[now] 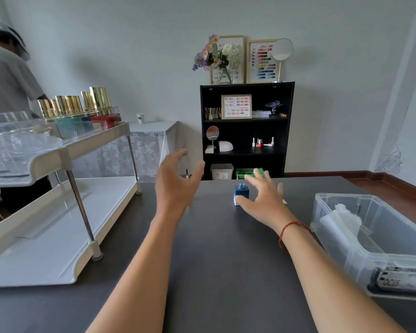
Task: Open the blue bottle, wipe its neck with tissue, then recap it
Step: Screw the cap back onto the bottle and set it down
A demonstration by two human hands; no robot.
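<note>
A small square blue bottle (241, 191) stands upright on the dark table (216, 248) with its neck bare and no cap on it. A small white piece shows at its base behind my right thumb. My right hand (262, 198) hovers just right of the bottle, fingers spread, thumb near the bottle's base. My left hand (175, 181) is raised left of the bottle, fingers spread and slightly blurred, holding nothing. White tissue (346, 216) lies inside the clear plastic bin (380, 255) at the right.
A white two-tier cart (58, 212) with clear organisers and gold-capped bottles stands on the left. Another person (7, 78) stands behind it. A black bookshelf (246, 131) with frames, mirrors and small bottles is against the far wall.
</note>
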